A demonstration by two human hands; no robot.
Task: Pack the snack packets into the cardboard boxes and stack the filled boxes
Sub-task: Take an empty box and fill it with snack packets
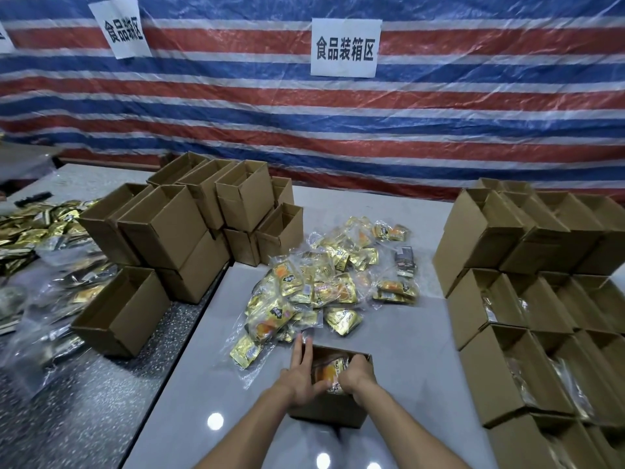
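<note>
Two hands work at one small cardboard box, which stands open-topped on the grey table right in front of the person; the left hand lies along the box's left wall with fingers straight, thumb reaching in over the rim; the right hand bends its fingers down into the box and curls them over a snack packet, orange and gold, lying inside; the hands are close together, with the packet between them. At twelve o'clock from the box, just beyond it, a loose pile of packets in gold foil and clear wrap spreads across the table. At ten to eleven o'clock stands a stack of empty boxes, open tops tilted toward the camera; at nine o'clock a single open box sits on a speckled table that butts against the grey one. Further out at nine to ten o'clock lie gold packets and crumpled clear bags, blurred. At two to four o'clock rise rows of stacked boxes, several showing clear wrap inside. The grey surface is glossy; round lamp reflections show near the forearms. Behind everything hangs a red, white and blue striped tarp bearing white paper signs printed in black characters.
</note>
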